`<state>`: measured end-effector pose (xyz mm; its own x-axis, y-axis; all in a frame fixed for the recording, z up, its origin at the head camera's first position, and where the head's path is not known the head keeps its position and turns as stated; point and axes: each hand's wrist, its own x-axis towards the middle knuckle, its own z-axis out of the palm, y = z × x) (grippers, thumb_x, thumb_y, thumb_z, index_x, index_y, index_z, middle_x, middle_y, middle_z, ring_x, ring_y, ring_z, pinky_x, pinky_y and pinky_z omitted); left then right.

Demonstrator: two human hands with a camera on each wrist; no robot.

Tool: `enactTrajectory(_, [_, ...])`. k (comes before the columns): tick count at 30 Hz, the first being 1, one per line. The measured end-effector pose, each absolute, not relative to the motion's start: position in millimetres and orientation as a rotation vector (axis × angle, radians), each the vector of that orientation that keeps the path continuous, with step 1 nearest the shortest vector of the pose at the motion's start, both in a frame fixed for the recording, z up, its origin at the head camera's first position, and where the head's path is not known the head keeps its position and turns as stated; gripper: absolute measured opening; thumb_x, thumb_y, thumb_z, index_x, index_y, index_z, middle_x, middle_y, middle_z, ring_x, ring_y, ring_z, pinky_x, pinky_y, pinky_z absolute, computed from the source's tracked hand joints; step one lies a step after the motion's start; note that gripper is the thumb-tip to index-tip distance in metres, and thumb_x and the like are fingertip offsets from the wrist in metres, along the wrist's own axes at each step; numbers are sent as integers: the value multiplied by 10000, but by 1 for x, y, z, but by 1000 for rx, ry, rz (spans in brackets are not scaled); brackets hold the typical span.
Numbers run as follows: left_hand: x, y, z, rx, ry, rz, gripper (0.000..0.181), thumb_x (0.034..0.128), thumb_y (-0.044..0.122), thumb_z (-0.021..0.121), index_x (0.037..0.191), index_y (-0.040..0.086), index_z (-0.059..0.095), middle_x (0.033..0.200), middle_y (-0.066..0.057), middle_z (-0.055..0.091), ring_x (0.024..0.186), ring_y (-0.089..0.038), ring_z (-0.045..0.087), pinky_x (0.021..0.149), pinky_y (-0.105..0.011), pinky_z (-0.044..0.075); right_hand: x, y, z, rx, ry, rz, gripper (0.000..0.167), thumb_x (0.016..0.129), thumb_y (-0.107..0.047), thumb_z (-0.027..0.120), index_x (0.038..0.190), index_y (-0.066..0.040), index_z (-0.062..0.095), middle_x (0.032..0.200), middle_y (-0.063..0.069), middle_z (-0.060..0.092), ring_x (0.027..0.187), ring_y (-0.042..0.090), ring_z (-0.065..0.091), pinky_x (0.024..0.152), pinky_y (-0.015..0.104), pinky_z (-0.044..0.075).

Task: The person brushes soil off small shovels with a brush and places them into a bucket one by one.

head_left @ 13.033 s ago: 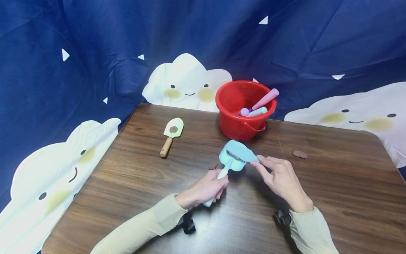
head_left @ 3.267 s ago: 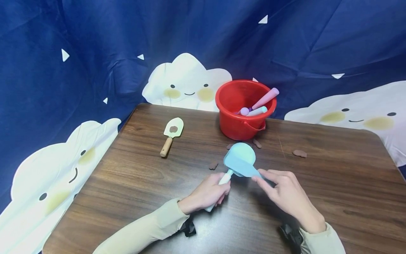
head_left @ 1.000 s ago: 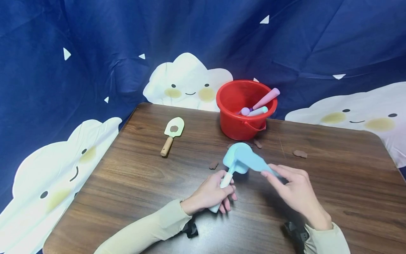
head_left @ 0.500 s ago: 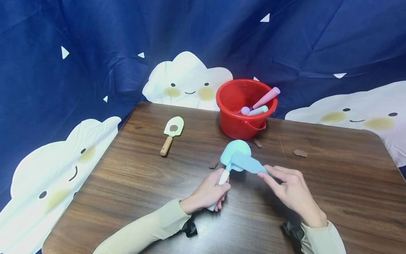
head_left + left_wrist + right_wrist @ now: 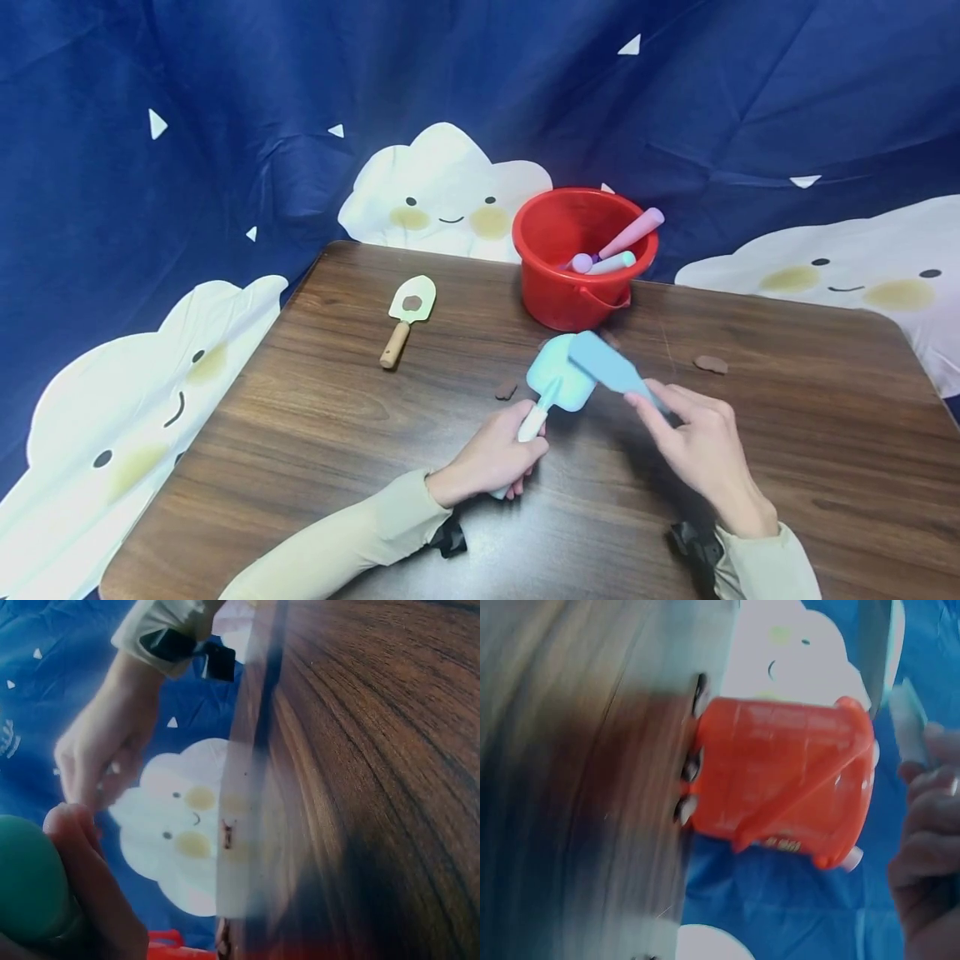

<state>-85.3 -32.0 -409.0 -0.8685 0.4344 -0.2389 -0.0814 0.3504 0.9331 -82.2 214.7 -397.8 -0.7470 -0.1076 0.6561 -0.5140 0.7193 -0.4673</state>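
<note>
Currently, the person's left hand (image 5: 495, 450) grasps a light blue shovel (image 5: 552, 365) by its pale handle, the blade pointing toward the far side of the table (image 5: 585, 542). From the right, the right hand (image 5: 703, 442) pinches a flat blue tool (image 5: 607, 364) between thumb and fingers; its broad end overlaps the right part of the shovel's blade in the head view, though whether the two touch cannot be told. Both are held near the middle of the scene, on the near side of a red bucket (image 5: 558, 297) that stands upright. Inside it, a pink handle (image 5: 632, 232) leans over the right of the rim, with a lilac handle (image 5: 581, 263) and an aqua-tipped handle (image 5: 611, 264) lower down. Well to the left, a pale green trowel (image 5: 425, 289) lies with its wooden handle toward the near side. One brown piece (image 5: 506, 389) lies just left of the shovel, and another brown piece (image 5: 711, 364) rests farther right. Behind the table hangs a dark blue backdrop (image 5: 480, 67) with smiling white clouds (image 5: 450, 179).
</note>
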Motion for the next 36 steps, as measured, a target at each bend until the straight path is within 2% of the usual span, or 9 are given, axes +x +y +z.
enactTrajectory(4, [-85,-31,-408,301,2193,1517,75,846,55,535,901,96,505,520,-18,487,308,-109,464,302,-333,459,-74,205,-395,657,-2314,906,309,720,-112,823,1006,-21,747,837,60,744,723,-54,611,630,51,492])
enactTrajectory(10, [-85,-31,-407,328,2213,1489,42,855,68,525,884,85,499,503,-11,478,310,-100,466,303,-323,457,-71,201,-395,788,-2323,930,252,783,-184,791,996,-55,750,732,-53,668,605,-64,472,475,47,368])
enactTrajectory(15, [-84,-31,-406,348,2210,1507,64,862,56,518,847,106,481,483,-11,463,301,-99,457,291,-326,449,-77,212,-400,682,-2330,910,338,700,-97,833,1016,-13,747,849,86,749,834,-148,600,684,-1,465])
enactTrajectory(17, [-84,-31,-406,347,2201,1512,76,863,54,518,832,108,474,481,-10,460,299,-100,453,287,-324,445,-81,217,-401,583,-2338,872,363,680,-77,838,1020,5,742,907,146,749,900,-104,634,747,11,477])
enactTrajectory(19, [-83,-31,-406,342,2183,1516,78,859,47,515,825,103,473,483,-10,459,299,-101,449,284,-319,440,-85,220,-400,494,-2352,826,364,684,-63,829,1023,26,734,904,169,744,832,1,681,724,7,466])
enactTrajectory(24, [-82,-29,-411,327,2152,1531,56,843,33,525,846,86,506,491,-9,459,304,-103,444,285,-306,434,-87,221,-392,354,-2420,705,345,734,-91,798,1035,56,716,900,201,735,660,246,680,614,214,502])
enactTrajectory(30, [-84,-25,-414,324,2169,1505,147,847,50,534,976,44,604,498,-15,493,320,-95,462,317,-307,461,-80,203,-382,478,-2402,738,336,717,-94,813,1022,22,733,900,138,750,763,242,724,670,293,548])
enactTrajectory(33, [-84,-23,-414,314,2179,1499,171,845,52,535,990,41,624,490,-15,501,319,-95,464,323,-302,464,-75,191,-380,649,-2407,737,292,745,-147,802,1012,-40,749,851,37,751,726,150,710,670,255,558])
enactTrajectory(36, [-84,-23,-414,329,2200,1487,160,845,49,534,972,39,632,482,-6,495,315,-92,460,321,-296,460,-72,183,-379,757,-2412,692,236,837,-275,736,986,-93,755,718,-75,676,597,40,595,578,200,513])
